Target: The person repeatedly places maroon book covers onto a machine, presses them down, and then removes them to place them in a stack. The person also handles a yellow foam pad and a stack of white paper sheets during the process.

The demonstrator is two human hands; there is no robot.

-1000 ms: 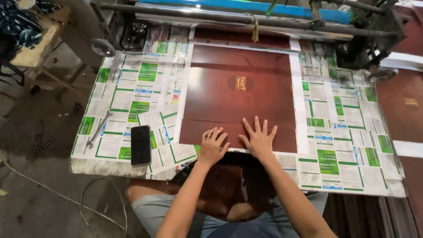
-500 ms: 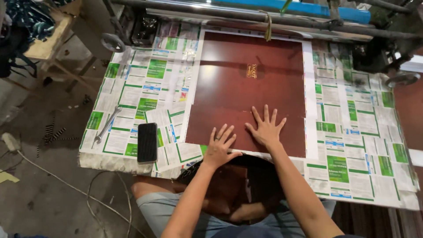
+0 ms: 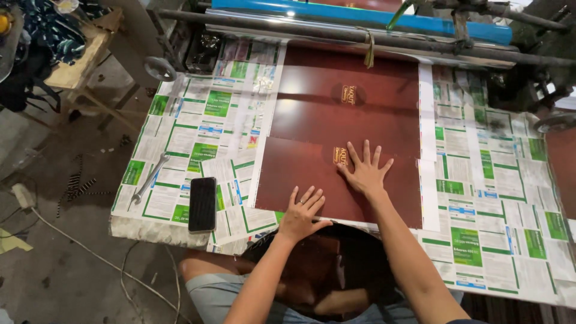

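A table covered in green-and-white newspaper sheets is seen from above. At the far left edge a metal spanner is laid on the paper, and just right of it a black phone is placed face up. In the middle, a glossy dark red sheet with a small gold emblem is spread flat, its near edge at the table's front. The left hand is pressed on that near edge, fingers spread apart and flat, nothing clasped. The right hand is laid further up the sheet, just beside the emblem, fingers likewise splayed. Behind, a second red sheet is fed under a blue roller.
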